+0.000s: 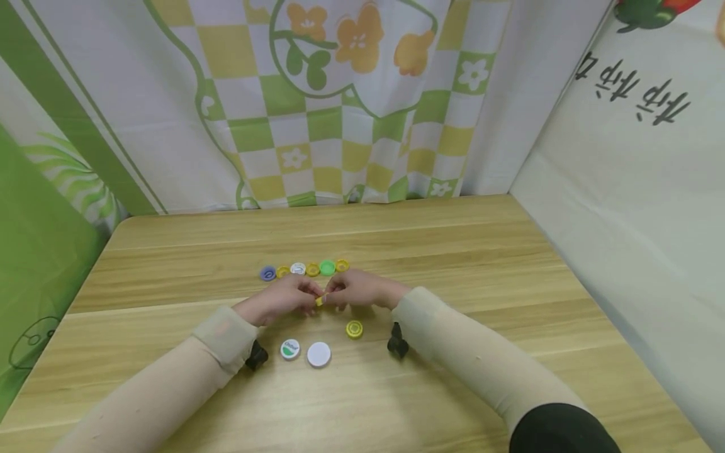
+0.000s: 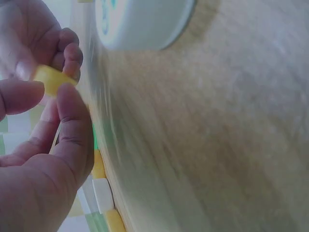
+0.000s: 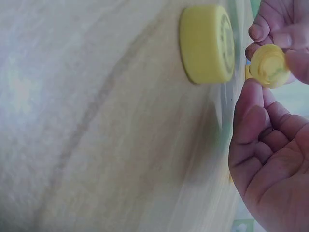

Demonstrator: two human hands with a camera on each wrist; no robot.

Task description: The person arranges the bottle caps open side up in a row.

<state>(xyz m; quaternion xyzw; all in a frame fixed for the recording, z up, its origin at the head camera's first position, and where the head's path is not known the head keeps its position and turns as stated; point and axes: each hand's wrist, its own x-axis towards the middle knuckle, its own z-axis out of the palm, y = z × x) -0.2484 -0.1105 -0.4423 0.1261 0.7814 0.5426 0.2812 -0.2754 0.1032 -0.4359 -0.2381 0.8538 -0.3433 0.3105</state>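
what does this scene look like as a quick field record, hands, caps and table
left hand: left hand pinches the small yellow cap with thumb and fingers
right hand: right hand pinches the same cap from the other side
row of caps: six caps lined up beyond the hands: blue, yellow, white, yellow, green, yellow
loose caps: yellow cap, plain white cap, white cap with green mark, all nearer the person
surface: wooden table
backdrop: checked flower cloth

Small yellow cap [image 1: 320, 300], pinched btwn both hands' fingertips.
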